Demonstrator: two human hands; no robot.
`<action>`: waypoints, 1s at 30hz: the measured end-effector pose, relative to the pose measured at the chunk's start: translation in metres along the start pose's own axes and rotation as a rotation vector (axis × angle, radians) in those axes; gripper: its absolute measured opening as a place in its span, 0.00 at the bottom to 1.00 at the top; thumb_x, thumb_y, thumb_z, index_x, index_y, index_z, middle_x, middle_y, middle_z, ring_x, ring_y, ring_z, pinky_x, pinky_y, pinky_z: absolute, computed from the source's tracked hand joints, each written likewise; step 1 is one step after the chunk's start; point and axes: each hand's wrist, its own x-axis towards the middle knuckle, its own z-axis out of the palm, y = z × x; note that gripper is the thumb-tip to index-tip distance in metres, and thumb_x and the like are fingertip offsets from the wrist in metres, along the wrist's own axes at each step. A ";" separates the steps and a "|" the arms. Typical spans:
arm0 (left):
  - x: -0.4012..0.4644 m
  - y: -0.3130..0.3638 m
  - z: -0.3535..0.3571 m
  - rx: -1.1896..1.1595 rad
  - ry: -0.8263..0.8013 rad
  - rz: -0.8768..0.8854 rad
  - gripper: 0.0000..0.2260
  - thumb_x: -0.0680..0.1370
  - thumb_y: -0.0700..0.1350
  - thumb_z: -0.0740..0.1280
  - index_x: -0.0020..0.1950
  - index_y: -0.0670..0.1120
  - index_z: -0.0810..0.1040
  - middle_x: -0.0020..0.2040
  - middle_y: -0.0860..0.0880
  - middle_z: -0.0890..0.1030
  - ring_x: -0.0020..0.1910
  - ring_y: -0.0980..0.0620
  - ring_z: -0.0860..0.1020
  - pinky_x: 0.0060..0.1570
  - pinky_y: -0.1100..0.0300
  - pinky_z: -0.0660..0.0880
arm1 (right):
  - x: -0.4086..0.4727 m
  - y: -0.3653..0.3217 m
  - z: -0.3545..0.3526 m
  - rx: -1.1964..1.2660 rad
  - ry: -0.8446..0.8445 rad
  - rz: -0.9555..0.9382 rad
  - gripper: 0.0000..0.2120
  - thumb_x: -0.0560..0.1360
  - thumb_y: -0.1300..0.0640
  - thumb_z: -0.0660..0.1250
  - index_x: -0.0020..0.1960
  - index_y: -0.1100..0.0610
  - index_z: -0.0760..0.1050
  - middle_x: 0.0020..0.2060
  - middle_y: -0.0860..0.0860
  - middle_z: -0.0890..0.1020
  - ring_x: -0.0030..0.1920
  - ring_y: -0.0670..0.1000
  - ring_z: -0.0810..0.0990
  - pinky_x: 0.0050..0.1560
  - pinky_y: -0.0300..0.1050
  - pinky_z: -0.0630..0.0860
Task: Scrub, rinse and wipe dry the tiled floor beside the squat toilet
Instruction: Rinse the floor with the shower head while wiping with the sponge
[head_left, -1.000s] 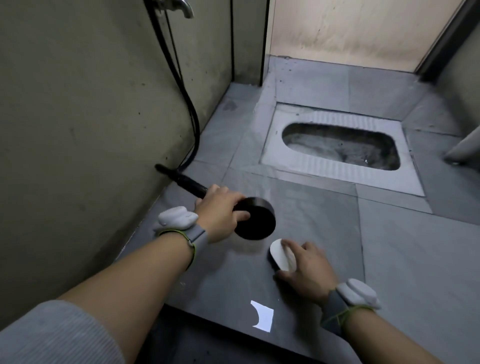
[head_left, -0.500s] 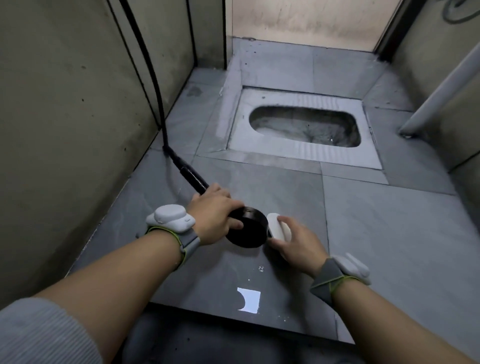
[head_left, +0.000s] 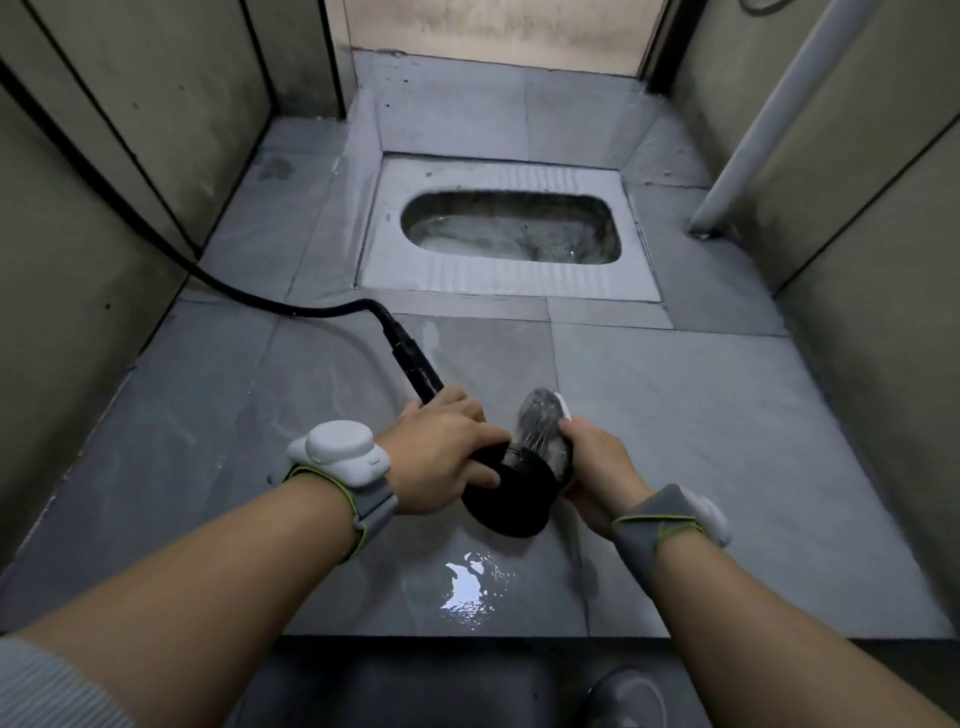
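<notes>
While the left hand (head_left: 447, 447) has its grip wrapped round the black round shower head (head_left: 511, 493) and the right hand (head_left: 597, 467) pinches the white-backed bristle scrub brush (head_left: 540, 426) against it, spray could splash back off the bristles, and the wet grey tiled floor (head_left: 701, 441) looks slippery, tbh.

Left hand (head_left: 447, 447) grips shower head (head_left: 506, 491); right hand (head_left: 597, 467) holds brush (head_left: 540, 426) against it.

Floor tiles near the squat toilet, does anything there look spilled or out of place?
Only a shiny puddle on the floor tile below the black shower head; expected mid-rinse. Nothing else stands out.
</notes>
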 end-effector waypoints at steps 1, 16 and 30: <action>-0.001 0.000 0.001 0.006 -0.011 0.012 0.17 0.77 0.58 0.65 0.63 0.54 0.75 0.57 0.53 0.72 0.63 0.51 0.63 0.53 0.52 0.64 | -0.002 -0.001 -0.002 0.132 -0.001 0.040 0.09 0.77 0.54 0.60 0.50 0.57 0.77 0.53 0.62 0.80 0.52 0.61 0.79 0.59 0.58 0.77; -0.016 -0.009 -0.001 -0.025 -0.045 0.013 0.25 0.71 0.62 0.59 0.66 0.55 0.75 0.57 0.54 0.74 0.61 0.53 0.64 0.57 0.50 0.68 | -0.019 -0.002 0.016 0.298 -0.201 0.179 0.15 0.81 0.63 0.55 0.62 0.68 0.74 0.51 0.63 0.79 0.47 0.57 0.79 0.43 0.45 0.74; 0.011 0.006 0.010 -0.090 -0.032 0.006 0.26 0.71 0.62 0.59 0.64 0.52 0.77 0.56 0.50 0.76 0.60 0.48 0.66 0.59 0.45 0.70 | -0.016 -0.001 -0.019 0.253 -0.076 0.024 0.13 0.82 0.63 0.53 0.59 0.62 0.74 0.49 0.61 0.79 0.42 0.53 0.78 0.36 0.41 0.74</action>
